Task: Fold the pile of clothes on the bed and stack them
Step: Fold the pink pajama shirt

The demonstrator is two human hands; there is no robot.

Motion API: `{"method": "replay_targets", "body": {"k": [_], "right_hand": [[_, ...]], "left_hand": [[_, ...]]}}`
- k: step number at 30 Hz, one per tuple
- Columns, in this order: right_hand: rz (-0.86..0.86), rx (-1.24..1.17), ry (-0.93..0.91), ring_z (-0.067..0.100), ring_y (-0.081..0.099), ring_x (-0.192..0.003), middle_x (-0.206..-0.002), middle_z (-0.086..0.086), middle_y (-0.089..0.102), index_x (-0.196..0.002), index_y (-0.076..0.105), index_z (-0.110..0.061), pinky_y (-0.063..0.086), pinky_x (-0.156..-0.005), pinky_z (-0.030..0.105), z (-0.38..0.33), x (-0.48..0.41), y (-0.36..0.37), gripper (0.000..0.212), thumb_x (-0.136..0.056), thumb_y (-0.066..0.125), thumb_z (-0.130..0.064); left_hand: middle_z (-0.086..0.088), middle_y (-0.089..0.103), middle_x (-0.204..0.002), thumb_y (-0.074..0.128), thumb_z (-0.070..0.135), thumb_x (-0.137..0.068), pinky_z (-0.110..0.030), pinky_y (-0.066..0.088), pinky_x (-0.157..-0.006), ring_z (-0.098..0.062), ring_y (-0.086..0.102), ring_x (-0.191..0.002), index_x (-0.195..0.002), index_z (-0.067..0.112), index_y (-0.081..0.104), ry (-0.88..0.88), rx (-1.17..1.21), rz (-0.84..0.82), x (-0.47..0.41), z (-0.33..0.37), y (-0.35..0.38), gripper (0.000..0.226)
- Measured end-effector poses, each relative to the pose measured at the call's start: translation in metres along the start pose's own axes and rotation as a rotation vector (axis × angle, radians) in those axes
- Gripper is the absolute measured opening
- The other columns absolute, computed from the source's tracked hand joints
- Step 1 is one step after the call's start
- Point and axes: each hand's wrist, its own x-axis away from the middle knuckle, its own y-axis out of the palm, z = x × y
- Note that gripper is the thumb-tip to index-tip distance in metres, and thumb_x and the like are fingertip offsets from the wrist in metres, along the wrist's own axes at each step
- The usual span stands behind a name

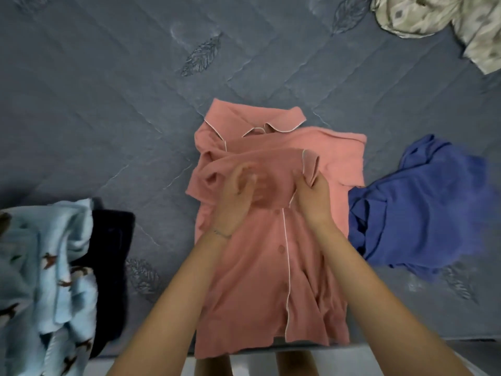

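Pink shirt (271, 267) lies collar away, hem at the bed's (108, 104) near edge. Right hand (314, 196) pinches its sleeve (257, 161); left hand (238, 191) blurred, grip unclear.

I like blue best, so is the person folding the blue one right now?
No, the left hand and right hand are both on the pink shirt, while the blue garment lies beside it, unheld.
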Motion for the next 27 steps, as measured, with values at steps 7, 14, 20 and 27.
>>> {"method": "replay_targets", "body": {"k": [7, 14, 20, 27], "right_hand": [[0.083, -0.029, 0.069, 0.012, 0.053, -0.078, -0.083, 0.006, 0.058, -0.098, 0.066, 0.002, 0.046, -0.073, 0.024, -0.002, -0.080, -0.076, 0.026, -0.098, 0.059, -0.023], [0.009, 0.161, 0.094, 0.011, 0.048, -0.067, -0.074, 0.002, 0.052, -0.077, 0.053, -0.011, 0.043, -0.064, 0.025, 0.020, -0.121, -0.115, 0.025, -0.099, 0.056, -0.023], [-0.092, 0.329, 0.081, 0.011, 0.053, -0.080, -0.093, -0.002, 0.058, -0.101, 0.055, -0.017, 0.042, -0.062, 0.013, 0.044, -0.125, -0.112, 0.009, -0.095, 0.061, -0.018], [-0.002, 0.411, -0.042, 0.007, 0.038, -0.056, -0.074, 0.007, 0.045, -0.061, 0.041, -0.026, 0.032, -0.055, 0.021, 0.049, -0.130, -0.102, 0.040, -0.094, 0.060, -0.019]], "left_hand": [[-0.008, 0.059, -0.121, 0.046, 0.001, -0.089, -0.036, 0.042, -0.100, -0.024, 0.054, -0.112, -0.120, 0.007, 0.061, 0.341, -0.741, 0.108, -0.017, -0.055, 0.023, 0.035], [-0.018, 0.047, -0.136, 0.046, 0.016, -0.092, -0.046, 0.033, -0.100, -0.036, 0.043, -0.118, -0.138, 0.012, 0.051, 0.273, -0.998, 0.469, -0.044, -0.073, 0.010, 0.047], [-0.014, 0.043, -0.146, 0.043, 0.009, -0.095, -0.041, 0.026, -0.111, -0.034, 0.038, -0.131, -0.142, 0.010, 0.047, 0.441, -1.108, 0.258, -0.078, -0.066, -0.011, 0.047], [-0.006, 0.069, -0.093, 0.042, 0.023, -0.085, -0.032, 0.038, -0.091, -0.026, 0.058, -0.093, -0.092, 0.007, 0.067, 0.510, -1.107, -0.109, -0.104, -0.035, -0.022, 0.031]]}}
